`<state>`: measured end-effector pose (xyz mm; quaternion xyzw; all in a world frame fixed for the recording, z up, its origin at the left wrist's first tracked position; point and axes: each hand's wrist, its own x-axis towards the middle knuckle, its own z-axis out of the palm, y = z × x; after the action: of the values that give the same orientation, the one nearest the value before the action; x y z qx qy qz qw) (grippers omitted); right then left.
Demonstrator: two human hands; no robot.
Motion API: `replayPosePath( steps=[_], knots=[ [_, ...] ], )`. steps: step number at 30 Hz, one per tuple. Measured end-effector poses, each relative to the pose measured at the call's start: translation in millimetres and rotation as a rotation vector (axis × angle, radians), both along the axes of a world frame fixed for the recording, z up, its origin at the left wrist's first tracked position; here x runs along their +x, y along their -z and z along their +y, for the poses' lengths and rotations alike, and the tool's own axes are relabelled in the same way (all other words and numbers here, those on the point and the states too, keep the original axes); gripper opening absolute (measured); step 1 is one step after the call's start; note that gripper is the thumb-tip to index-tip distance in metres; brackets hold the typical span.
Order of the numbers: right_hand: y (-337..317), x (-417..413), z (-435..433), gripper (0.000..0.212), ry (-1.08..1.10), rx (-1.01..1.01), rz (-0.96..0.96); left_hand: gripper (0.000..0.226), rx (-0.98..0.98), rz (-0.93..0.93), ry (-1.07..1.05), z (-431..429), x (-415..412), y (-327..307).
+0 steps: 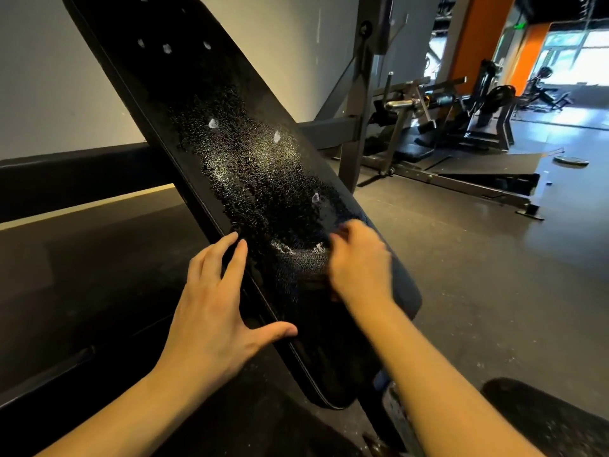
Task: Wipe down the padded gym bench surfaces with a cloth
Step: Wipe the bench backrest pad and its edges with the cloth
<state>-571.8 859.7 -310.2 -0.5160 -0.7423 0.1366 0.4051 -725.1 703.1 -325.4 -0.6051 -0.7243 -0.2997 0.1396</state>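
The black inclined back pad [230,153] of the gym bench slants from top left to bottom centre, covered with spray droplets and a few foam spots. My left hand [214,301] rests on the pad's left edge with straight fingers and the thumb spread across the surface. My right hand [359,262], blurred by motion, holds a dark blue cloth [402,285] against the lower right part of the pad, fingers bent over it. The cloth hangs over the pad's right edge. A corner of the black seat pad [553,423] shows at the bottom right.
The bench's dark steel upright [356,127] stands behind the pad. Further gym machines [478,120] and a weight plate [571,159] on the floor sit at the back right. A black padded rail [82,173] runs along the pale wall at left.
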Motion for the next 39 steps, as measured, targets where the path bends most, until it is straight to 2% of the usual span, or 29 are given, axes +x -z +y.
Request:
replayPosePath(
  steps=[3, 5, 7, 10, 12, 14, 17, 20, 22, 25, 28, 31, 33, 36, 37, 39],
  knots=[
    [-13.4, -54.3, -56.2, 0.02, -0.297, 0.187, -0.047, 0.13, 0.035, 0.005, 0.041, -0.6, -9.6, 5.2],
    [-0.2, -37.1, -71.7, 0.02, -0.352, 0.219, -0.067, 0.13, 0.033, 0.023, 0.037, -1.6, -16.8, 7.4],
    [21.1, 8.6, -63.0, 0.021, -0.211, 0.187, -0.077, 0.131, 0.03, 0.039, 0.023, -0.7, -20.0, 8.3],
    [34.1, 53.3, -15.2, 0.016, 0.088, 0.027, -0.117, 0.132, 0.032, 0.06, 0.016, 2.7, -19.4, 7.2],
    [19.6, 35.7, 14.2, 0.017, 0.178, -0.028, -0.13, 0.131, 0.025, 0.051, 0.014, 3.1, -18.8, 7.9],
    [0.2, -1.6, 20.4, 0.018, 0.182, 0.007, -0.072, 0.131, 0.024, 0.05, 0.013, 1.9, -18.4, 8.0],
    [-5.1, -34.5, -18.7, 0.02, 0.008, 0.099, -0.033, 0.13, 0.006, 0.062, 0.021, 2.4, -20.3, 7.5],
    [24.7, -3.9, -85.2, 0.022, -0.252, 0.175, -0.056, 0.131, 0.022, 0.057, 0.04, 3.4, -22.0, 7.1],
    [42.2, 31.7, -83.7, 0.023, -0.163, 0.168, -0.094, 0.132, 0.018, 0.045, 0.044, 1.7, -21.3, 5.5],
    [48.8, 73.5, -35.3, 0.019, 0.17, -0.019, -0.274, 0.131, 0.003, 0.028, 0.044, 0.3, -18.3, 4.2],
    [23.1, 51.6, -1.9, 0.024, 0.287, -0.106, -0.255, 0.131, -0.038, 0.03, 0.022, -0.3, -13.3, 2.0],
    [-10.4, -17.8, -2.7, 0.021, 0.093, 0.022, -0.152, 0.131, -0.035, 0.053, 0.007, 0.6, -11.9, 0.7],
    [-24.1, -43.2, -30.2, 0.019, -0.117, 0.117, -0.178, 0.131, -0.039, 0.083, -0.004, -0.9, -12.9, 0.5],
    [-5.8, -12.3, -66.7, 0.02, -0.372, 0.218, -0.237, 0.132, -0.048, 0.123, -0.013, -2.0, -16.5, 1.8],
    [8.7, 9.9, -69.6, 0.024, -0.392, 0.231, -0.229, 0.133, -0.064, 0.134, -0.016, -2.3, -16.5, 1.7],
    [36.7, 53.7, -47.7, 0.03, -0.262, 0.214, -0.185, 0.132, -0.073, 0.157, -0.036, -1.3, -16.7, 1.9]
  ],
)
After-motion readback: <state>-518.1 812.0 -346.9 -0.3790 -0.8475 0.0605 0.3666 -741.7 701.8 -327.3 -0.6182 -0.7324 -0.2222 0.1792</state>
